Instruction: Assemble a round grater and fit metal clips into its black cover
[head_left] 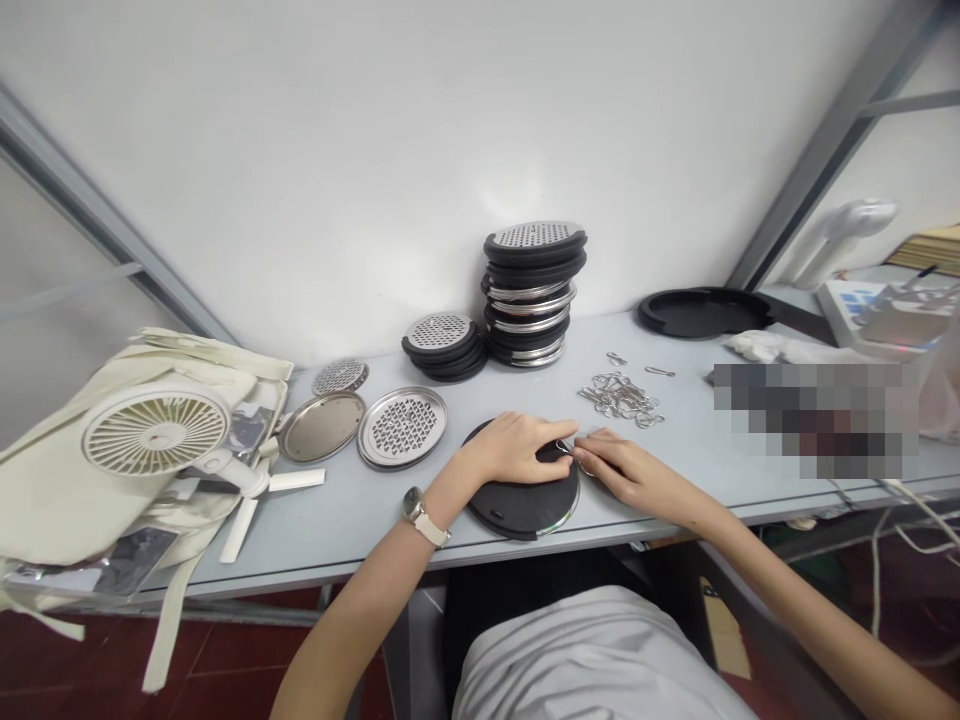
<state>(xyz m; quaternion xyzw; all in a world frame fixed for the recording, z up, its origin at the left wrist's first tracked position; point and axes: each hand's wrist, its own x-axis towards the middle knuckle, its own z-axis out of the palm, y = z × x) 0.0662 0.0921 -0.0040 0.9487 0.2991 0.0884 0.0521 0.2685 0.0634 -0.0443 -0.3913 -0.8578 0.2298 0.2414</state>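
Observation:
A black round disc with a metal rim point(517, 500) lies on the grey table near its front edge. My left hand point(514, 447) rests on top of the disc, fingers curled and pressing down, fingertips at its right edge. My right hand point(619, 472) sits just right of the disc, fingers pinched on a small metal clip point(568, 450) at the disc's edge. The two hands' fingertips meet there. A watch is on my left wrist.
A pile of metal clips point(621, 396) lies behind my right hand. A tall stack of black discs point(534, 292), a lower stack point(444, 346), perforated and plain metal plates point(401, 427), a white fan point(154, 428) on cloth bags at left, a black tray point(701, 312) at back right.

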